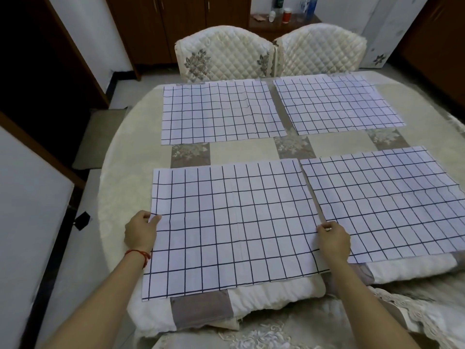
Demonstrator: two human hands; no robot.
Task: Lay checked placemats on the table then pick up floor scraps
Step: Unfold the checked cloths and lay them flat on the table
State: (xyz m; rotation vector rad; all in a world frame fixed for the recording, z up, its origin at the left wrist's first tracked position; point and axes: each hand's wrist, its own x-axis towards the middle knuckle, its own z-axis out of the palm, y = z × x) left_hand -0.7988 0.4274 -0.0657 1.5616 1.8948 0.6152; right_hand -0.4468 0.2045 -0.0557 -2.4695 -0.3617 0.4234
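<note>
The near-left placemat (226, 222) on the table (251, 149) is pinched at its side edges by the left hand (141, 231) and right hand (333, 238).

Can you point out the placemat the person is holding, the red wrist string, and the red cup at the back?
near-left placemat (231, 227): head view, its middle.
red wrist string (138, 254): head view, strand across the left wrist.
red cup (286, 15): head view, its side wall.

Four placemats (234, 222) on table (120, 172), 2 near, 2 far.
</note>
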